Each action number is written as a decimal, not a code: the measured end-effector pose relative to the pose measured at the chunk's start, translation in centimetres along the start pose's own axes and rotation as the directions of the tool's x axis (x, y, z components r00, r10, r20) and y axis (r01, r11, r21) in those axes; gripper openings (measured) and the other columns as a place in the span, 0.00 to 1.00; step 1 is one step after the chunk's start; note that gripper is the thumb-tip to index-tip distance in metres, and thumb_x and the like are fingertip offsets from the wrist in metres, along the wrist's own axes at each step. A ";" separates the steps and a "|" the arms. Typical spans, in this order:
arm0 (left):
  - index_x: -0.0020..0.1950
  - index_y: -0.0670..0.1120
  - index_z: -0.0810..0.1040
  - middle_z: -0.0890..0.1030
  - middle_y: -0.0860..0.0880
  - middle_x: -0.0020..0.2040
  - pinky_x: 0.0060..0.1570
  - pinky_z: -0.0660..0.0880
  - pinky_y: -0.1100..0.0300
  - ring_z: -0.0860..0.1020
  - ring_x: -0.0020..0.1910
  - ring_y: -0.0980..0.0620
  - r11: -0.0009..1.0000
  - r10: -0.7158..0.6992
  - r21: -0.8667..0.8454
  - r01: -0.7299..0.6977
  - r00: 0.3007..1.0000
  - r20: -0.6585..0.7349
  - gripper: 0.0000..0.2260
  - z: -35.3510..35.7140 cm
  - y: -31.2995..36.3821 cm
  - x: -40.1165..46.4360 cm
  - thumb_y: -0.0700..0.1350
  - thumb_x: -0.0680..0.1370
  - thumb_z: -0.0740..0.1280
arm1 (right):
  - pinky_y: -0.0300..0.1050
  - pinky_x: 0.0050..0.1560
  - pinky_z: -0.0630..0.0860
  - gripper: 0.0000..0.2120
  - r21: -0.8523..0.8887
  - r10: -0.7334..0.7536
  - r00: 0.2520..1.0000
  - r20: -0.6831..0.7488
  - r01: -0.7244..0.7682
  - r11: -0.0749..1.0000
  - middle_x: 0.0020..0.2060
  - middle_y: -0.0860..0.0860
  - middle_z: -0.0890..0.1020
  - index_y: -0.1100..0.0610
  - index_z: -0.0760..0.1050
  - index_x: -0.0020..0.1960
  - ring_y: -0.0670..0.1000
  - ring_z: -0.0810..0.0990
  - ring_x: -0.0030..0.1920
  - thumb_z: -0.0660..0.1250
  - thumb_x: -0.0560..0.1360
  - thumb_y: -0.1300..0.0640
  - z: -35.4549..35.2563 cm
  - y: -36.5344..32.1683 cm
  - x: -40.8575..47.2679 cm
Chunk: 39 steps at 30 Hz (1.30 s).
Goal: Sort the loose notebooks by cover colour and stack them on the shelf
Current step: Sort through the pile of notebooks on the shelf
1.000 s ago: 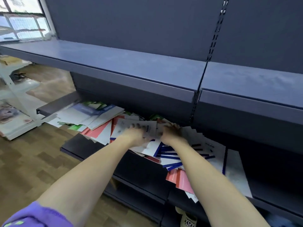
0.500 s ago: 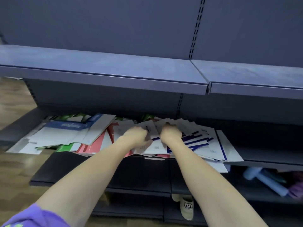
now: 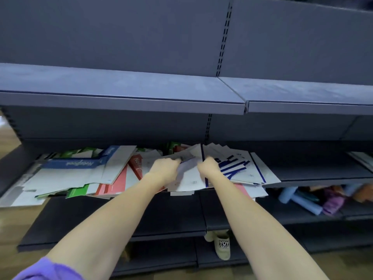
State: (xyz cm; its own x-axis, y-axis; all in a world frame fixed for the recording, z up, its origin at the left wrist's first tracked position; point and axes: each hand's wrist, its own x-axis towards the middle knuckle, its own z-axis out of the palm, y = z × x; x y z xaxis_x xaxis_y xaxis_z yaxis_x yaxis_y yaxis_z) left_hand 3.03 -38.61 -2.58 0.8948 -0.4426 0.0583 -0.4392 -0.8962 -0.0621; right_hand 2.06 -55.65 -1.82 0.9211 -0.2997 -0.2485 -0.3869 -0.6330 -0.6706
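Both my arms reach into the middle shelf (image 3: 302,176), where the loose notebooks (image 3: 240,166) lie in a sprawling, overlapping heap. My left hand (image 3: 164,168) is curled, its fingers gripping the edge of a white notebook (image 3: 186,176) near the centre of the pile; my fingertips are hidden under the cover. My right hand (image 3: 209,167) is curled too, just beside the left, holding the same bundle at a fan of white covers with blue stripes, though I cannot tell how many it grips. To the left, a blue-banded notebook (image 3: 80,164) lies over red (image 3: 119,182) and green (image 3: 77,191) covers, mostly buried. The upper shelf (image 3: 121,87) hides the heap's rear edge. Lower right, blurred rolls (image 3: 302,201) lie on a lower shelf, hard to identify. A shoe (image 3: 222,246) shows between my forearms.
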 end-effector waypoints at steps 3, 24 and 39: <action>0.65 0.46 0.69 0.81 0.46 0.49 0.38 0.71 0.52 0.78 0.47 0.43 0.998 0.008 -0.054 -0.010 0.999 -0.036 0.14 -0.7 0.7 -0.1 0.40 0.79 0.60 | 0.49 0.51 0.75 0.16 0.051 -0.036 0.998 -0.047 0.039 0.998 0.60 0.59 0.77 0.60 0.70 0.66 0.59 0.77 0.55 0.57 0.78 0.63 -1.0 1.0 -0.1; 0.62 0.44 0.65 0.69 0.44 0.34 0.28 0.56 0.55 0.61 0.28 0.46 0.890 0.021 -0.447 -0.087 0.989 -0.149 0.14 -9.0 26.1 3.9 0.32 0.80 0.55 | 0.46 0.34 0.64 0.09 0.153 0.010 0.939 -0.345 0.046 0.987 0.41 0.53 0.75 0.54 0.64 0.46 0.53 0.68 0.34 0.53 0.72 0.66 -21.5 20.6 -7.7; 0.63 0.47 0.69 0.75 0.46 0.44 0.31 0.63 0.55 0.71 0.37 0.44 0.908 0.238 -0.334 -0.252 0.968 -0.083 0.16 -7.3 49.7 3.7 0.36 0.77 0.56 | 0.47 0.41 0.71 0.10 0.213 0.178 0.857 -0.484 -0.082 0.974 0.51 0.52 0.79 0.50 0.73 0.54 0.57 0.78 0.48 0.58 0.76 0.60 -33.5 41.6 -14.1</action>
State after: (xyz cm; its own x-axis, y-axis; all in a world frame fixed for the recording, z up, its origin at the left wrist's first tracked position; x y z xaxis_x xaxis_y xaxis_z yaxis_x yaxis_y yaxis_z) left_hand -16.11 -85.00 1.79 0.7548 -0.6441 0.1241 -0.6511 -0.7126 0.2614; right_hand -28.53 -101.67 -2.75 0.6994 -0.7147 0.0061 -0.4428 -0.4401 -0.7812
